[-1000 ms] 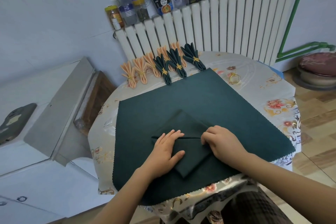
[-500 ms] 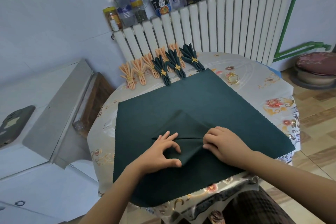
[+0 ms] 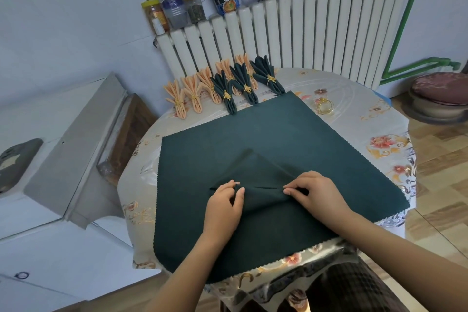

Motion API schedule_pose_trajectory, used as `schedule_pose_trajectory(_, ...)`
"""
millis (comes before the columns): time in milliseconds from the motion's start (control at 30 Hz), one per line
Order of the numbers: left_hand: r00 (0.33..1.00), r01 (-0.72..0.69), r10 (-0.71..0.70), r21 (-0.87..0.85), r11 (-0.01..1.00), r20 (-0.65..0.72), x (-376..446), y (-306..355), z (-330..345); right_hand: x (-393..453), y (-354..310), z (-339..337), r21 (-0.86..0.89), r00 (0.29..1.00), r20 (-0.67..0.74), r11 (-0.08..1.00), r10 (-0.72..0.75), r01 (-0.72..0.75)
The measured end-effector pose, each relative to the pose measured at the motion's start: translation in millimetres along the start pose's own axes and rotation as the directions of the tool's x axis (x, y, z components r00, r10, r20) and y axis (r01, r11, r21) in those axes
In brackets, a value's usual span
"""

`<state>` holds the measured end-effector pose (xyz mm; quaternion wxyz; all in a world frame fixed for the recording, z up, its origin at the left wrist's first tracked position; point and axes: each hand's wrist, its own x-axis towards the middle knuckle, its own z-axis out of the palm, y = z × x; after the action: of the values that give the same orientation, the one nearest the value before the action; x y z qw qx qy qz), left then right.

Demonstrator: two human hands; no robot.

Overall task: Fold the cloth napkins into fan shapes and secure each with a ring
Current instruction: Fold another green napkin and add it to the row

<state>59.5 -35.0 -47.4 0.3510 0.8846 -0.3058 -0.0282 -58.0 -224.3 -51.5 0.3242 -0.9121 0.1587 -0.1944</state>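
Note:
A dark green napkin (image 3: 258, 172), partly folded into a triangle, lies on a large green cloth (image 3: 291, 139) spread over the table. My left hand (image 3: 224, 204) pinches the left end of a raised pleat in it. My right hand (image 3: 316, 191) pinches the pleat's right end. A loose gold ring (image 3: 326, 106) lies on the table beyond the cloth's far right corner. Finished fans stand at the table's far edge: three green ones (image 3: 244, 83) and several peach ones (image 3: 192, 91), each held by a gold ring.
The round table has a floral plastic cover (image 3: 379, 144). A white radiator (image 3: 304, 33) behind it carries jars, bottles and boxes. A grey cabinet (image 3: 63, 159) stands at the left. A cushioned stool (image 3: 440, 94) sits on the floor at the right.
My left hand went from lying flat on the napkin to pinching its fold. Both hands have gathered the near part of the napkin into a raised pleat.

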Motion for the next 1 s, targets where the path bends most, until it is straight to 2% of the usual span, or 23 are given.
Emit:
schedule_pose_trajectory(167, 0.992, -0.008, 0.013, 0.043, 0.999, -0.127, 4, -5, 10, 2, 2, 6, -0.087, 0.997, -0.065, 0.995, -0.051, 0.045)
schedule_pose_trajectory(367, 0.993, 0.030, -0.024, 0.048, 0.998, -0.116, 8, 3, 15, 2, -3, 12, -0.336, 0.956, -0.149, 0.922, -0.254, 0.192)
schedule_pose_trajectory(500, 0.998, 0.022, -0.036, 0.261, 0.965, 0.051, 17, 6, 7, 0, -12, 19, -0.385, 0.946, -0.097, 0.888, -0.308, 0.250)
schedule_pose_trajectory(600, 0.979, 0.001, -0.076, 0.366, 0.930, 0.191, 28, 11, -6, -2, -20, 21, -0.238, 0.990, -0.108, 0.969, -0.090, 0.062)
schedule_pose_trajectory(667, 0.948, 0.003, -0.134, 0.412, 0.911, 0.290, 40, 18, -17, 1, -20, 21, -0.145, 0.995, -0.101, 0.989, 0.026, -0.040)
schedule_pose_trajectory(733, 0.907, -0.061, -0.186, 0.555, 0.830, 0.378, 53, 33, -25, 4, -21, 22, -0.124, 0.991, -0.117, 0.989, 0.060, -0.075)
schedule_pose_trajectory(800, 0.875, -0.217, -0.191, 0.713, 0.666, 0.445, 66, 52, -25, 4, -22, 25, -0.140, 0.989, -0.118, 0.985, 0.086, -0.102)
schedule_pose_trajectory(834, 0.859, -0.280, -0.183, 0.739, 0.613, 0.477, 73, 62, -22, 4, -23, 25, -0.144, 0.989, -0.116, 0.984, 0.091, -0.108)
schedule_pose_trajectory(867, 0.842, -0.321, -0.171, 0.731, 0.602, 0.511, 80, 70, -20, 4, -25, 28, -0.144, 0.989, -0.119, 0.984, 0.089, -0.106)
schedule_pose_trajectory(967, 0.782, -0.413, -0.040, 0.566, 0.714, 0.622, 110, 97, -7, 4, -25, 26, -0.136, 0.987, -0.133, 0.985, 0.089, -0.107)
schedule_pose_trajectory(1000, 0.757, -0.466, 0.023, 0.515, 0.720, 0.653, 117, 103, -2, 4, -25, 26, -0.144, 0.988, -0.128, 0.984, 0.082, -0.100)
